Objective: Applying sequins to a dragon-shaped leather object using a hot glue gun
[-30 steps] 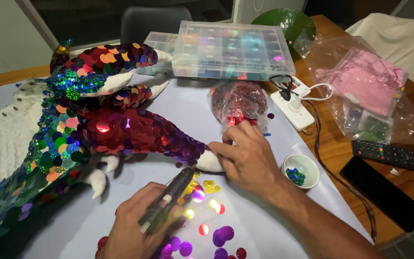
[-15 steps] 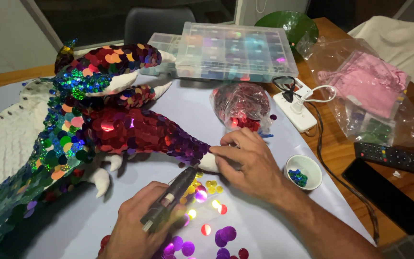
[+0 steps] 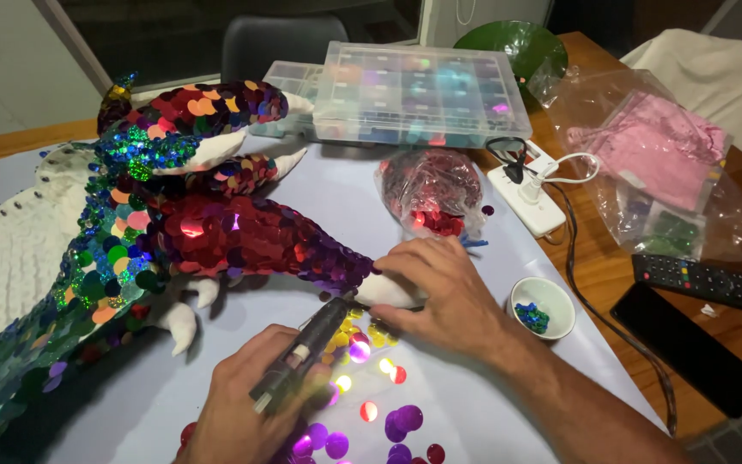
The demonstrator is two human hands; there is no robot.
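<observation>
A dragon-shaped figure [image 3: 173, 215] covered in red, green, blue and purple sequins lies across the table's left half. My right hand [image 3: 440, 288] rests on the white bare tip of its red-and-purple limb [image 3: 388, 290], fingers pressing down on it. My left hand [image 3: 255, 404] grips a black glue gun [image 3: 302, 348], its nozzle pointing up at the limb's purple end just beside my right fingers. Loose purple, red and yellow sequins [image 3: 371, 404] lie on the sheet below both hands.
A clear bag of red sequins [image 3: 431, 193], a small white bowl of blue bits [image 3: 541, 308], a clear compartment box [image 3: 422, 82], a white power strip [image 3: 530, 193] with cable, a remote [image 3: 706, 282], a black phone [image 3: 687, 348] and plastic bags with pink cloth [image 3: 659, 150] sit at the right.
My right hand has shifted slightly on the limb's tip, settling flatter. The glue gun's nozzle stays near the purple end. The view has tilted a little.
</observation>
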